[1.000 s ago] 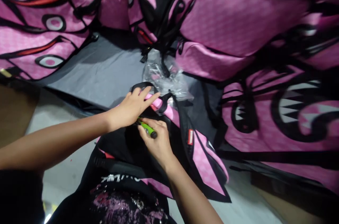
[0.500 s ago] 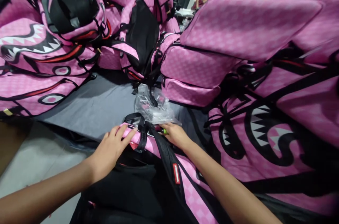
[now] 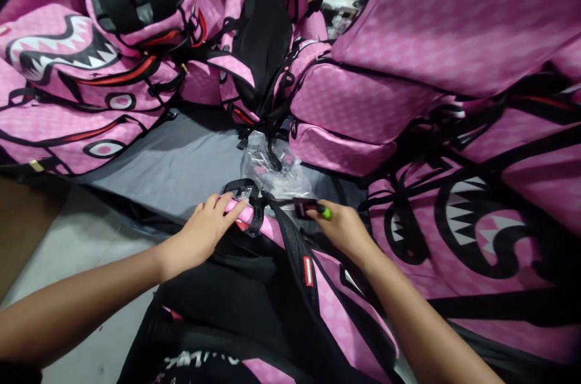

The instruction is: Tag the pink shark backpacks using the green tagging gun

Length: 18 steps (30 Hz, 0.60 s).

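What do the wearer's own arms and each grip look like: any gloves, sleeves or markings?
The left grip and right grip are bare hands; no glove, ring or watch shows. The left forearm and right forearm are uncovered, without visible cables or markings. What looks like a black sleeve shows at the bottom-left corner; none shows on the right.

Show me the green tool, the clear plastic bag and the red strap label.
Green tool (image 3: 326, 213): head view, on its bright end.
Clear plastic bag (image 3: 278, 179): head view, on its crumpled middle.
Red strap label (image 3: 308, 271): head view, on its pale center.
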Tool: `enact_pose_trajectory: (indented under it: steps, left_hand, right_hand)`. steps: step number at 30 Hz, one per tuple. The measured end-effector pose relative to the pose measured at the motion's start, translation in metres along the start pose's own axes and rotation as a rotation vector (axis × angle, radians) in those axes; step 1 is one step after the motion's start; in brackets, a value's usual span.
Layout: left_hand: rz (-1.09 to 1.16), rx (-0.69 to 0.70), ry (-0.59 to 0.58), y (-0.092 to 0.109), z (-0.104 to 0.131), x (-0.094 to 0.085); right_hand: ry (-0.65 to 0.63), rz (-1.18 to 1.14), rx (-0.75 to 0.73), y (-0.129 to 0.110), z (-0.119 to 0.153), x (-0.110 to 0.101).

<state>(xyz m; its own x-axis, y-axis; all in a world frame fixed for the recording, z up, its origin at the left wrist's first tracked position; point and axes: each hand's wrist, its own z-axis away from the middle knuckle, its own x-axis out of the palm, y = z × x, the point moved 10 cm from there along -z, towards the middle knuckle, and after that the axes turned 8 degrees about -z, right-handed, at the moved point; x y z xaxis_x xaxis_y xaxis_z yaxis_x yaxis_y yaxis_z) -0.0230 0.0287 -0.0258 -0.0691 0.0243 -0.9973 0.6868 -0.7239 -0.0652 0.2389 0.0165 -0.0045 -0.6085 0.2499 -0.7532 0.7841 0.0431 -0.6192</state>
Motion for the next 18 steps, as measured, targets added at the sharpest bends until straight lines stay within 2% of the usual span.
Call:
enact_pose_trajectory:
  steps: [3, 5, 7, 9, 12, 16, 18]
  left_hand:
    - [0.016, -0.007, -0.044, 0.009, -0.006, -0.004]
    - [0.051, 0.034, -0.021, 0.024, -0.013, -0.015]
    - [0.127, 0.126, 0.032, 0.041, -0.02, -0.026]
    - [0.241, 0.181, 0.06, 0.049, -0.024, -0.029]
    - [0.471, 0.105, 0.094, 0.034, -0.019, -0.019]
    - [0.617, 0.049, 0.3, 0.021, 0.016, -0.016]
    - [0.606, 0.035, 0.348, 0.022, 0.035, -0.012]
  right_hand:
    - [-0.049, -0.148, 0.019, -0.042, 0.019, -0.021]
    - [0.029, -0.139, -0.016, -0.076, 0.032, -0.037]
    - [0.089, -0.052, -0.083, -0.105, 0.045, -0.043]
    - [0.03, 0.018, -0.127, -0.118, 0.057, -0.03]
    - [-0.115, 0.122, -0.141, -0.116, 0.07, -0.002]
    - [-0.204, 0.325, -0.096, -0.11, 0.072, 0.023]
    - [-0.345, 0.404, -0.037, -0.111, 0.07, 0.043]
